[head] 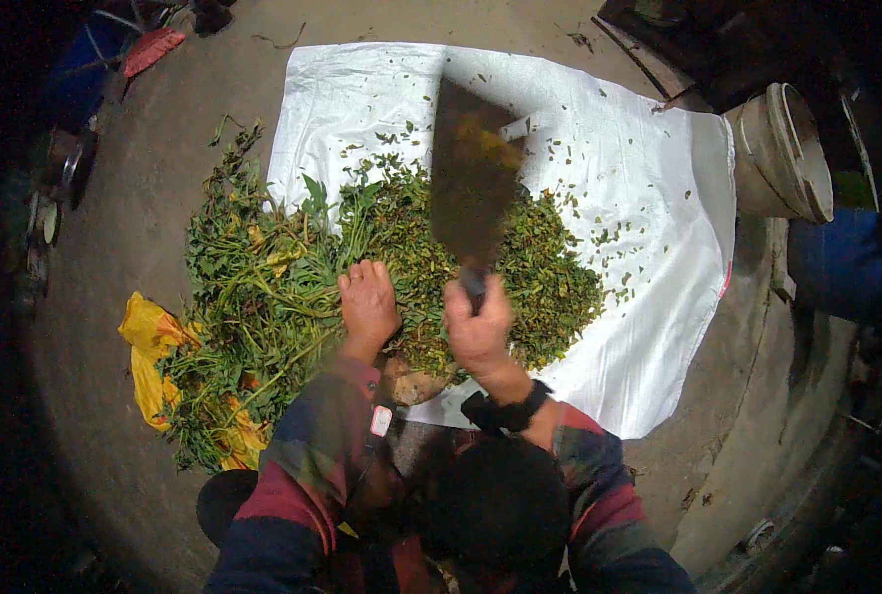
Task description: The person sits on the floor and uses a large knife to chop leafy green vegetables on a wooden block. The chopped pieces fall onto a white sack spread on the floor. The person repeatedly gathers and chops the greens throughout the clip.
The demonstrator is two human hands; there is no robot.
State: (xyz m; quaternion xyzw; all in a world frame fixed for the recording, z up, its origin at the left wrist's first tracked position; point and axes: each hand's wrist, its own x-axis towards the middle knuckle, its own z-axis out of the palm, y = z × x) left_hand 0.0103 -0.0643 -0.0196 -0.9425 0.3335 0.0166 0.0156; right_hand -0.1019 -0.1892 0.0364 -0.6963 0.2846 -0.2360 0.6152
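My right hand is closed around the dark handle of a wide-bladed cleaver. Its blade is blurred and hangs over the heap, pointing away from me. Bits of green and yellow cling to the blade. My left hand presses on a bundle of leafy green stems, left of the cleaver. Chopped greens lie heaped around and under the blade on a white woven sheet. Part of a brown block or stone shows below the heap, near my wrists; what lies beneath the greens is hidden.
A yellow plastic bag lies under the stems at the left. At the right rim stand a whitish bucket and a blue container. A red object is at the upper left. Cut bits are scattered over the sheet on the concrete floor.
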